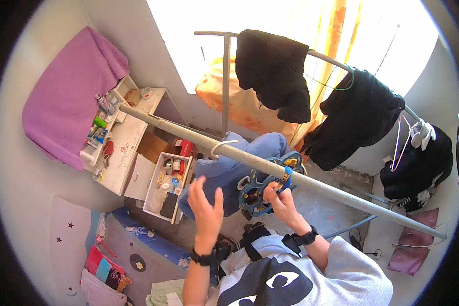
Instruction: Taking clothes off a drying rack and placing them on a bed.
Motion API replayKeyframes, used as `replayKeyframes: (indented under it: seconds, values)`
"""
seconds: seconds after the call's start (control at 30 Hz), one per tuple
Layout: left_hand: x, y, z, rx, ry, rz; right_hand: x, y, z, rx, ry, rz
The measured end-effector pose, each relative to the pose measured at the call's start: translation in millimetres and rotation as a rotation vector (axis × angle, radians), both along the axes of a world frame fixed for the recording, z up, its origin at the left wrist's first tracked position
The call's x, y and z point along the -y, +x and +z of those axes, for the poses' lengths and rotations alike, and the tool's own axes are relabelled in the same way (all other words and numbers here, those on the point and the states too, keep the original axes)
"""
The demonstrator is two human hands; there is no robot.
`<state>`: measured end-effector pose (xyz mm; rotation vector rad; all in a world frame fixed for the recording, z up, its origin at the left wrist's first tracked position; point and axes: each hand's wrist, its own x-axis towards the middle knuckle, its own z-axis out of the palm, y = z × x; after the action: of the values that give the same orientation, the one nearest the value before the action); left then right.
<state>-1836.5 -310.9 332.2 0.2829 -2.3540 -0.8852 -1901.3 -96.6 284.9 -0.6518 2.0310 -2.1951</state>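
My right hand point(281, 201) grips the stem of a blue ring-frame hanger point(258, 191), just below the metal pole point(248, 157). A blue and yellow patterned strap point(285, 176) bearing writing wraps around its top at the pole. Yellow parts show inside the rings, but I cannot make them out. My left hand point(206, 204) is raised and holds nothing, its fingers apart. Behind it a blue padded garment point(212, 172) hangs below the pole, near a white hanger hook point(222, 145) looped over it. I wear a black band on each wrist.
Black garments point(273, 72) hang on the far rail by the window. A pink hanger point(399, 147) and more dark clothes point(420, 164) hang at right. At left, a white desk point(122, 153) has a pulled-out drawer point(149, 206) beside it. A bed point(153, 264) lies at lower left.
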Motion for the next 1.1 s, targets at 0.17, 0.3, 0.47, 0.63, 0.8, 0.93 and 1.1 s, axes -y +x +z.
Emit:
replayKeyframes:
  seconds: [0.17, 0.3, 0.47, 0.63, 0.8, 0.93, 1.1]
  values:
    - [10.2, -52.6, 14.7, 0.010, -0.182, -0.013, -21.2, 3.1, 22.0, -0.020, 0.072, -0.012]
    - [11.1, -65.0, 20.3, 0.150, -0.069, -0.160, -52.3, 4.3, 4.9, 0.084, 0.003, -0.136]
    - [14.9, -60.7, 6.4, 0.094, 0.089, -0.195, -72.7, 0.2, 7.9, -0.013, -0.190, -0.156]
    - [27.4, -55.8, 9.7, 0.010, 0.012, -0.126, -80.6, 10.0, 19.3, 0.079, -0.231, -0.180]
    - [34.8, -37.3, 43.3, 0.067, 0.044, -0.120, -79.7, 11.7, 21.3, 0.083, -0.304, -0.147]
    - [35.5, -18.6, 64.8, 0.041, 0.015, -0.072, -76.0, 7.9, 20.9, 0.166, -0.315, -0.130]
    - [42.9, 30.4, 80.9, 0.151, 0.066, 0.037, -76.7, -1.2, 22.0, 0.212, -0.230, -0.083]
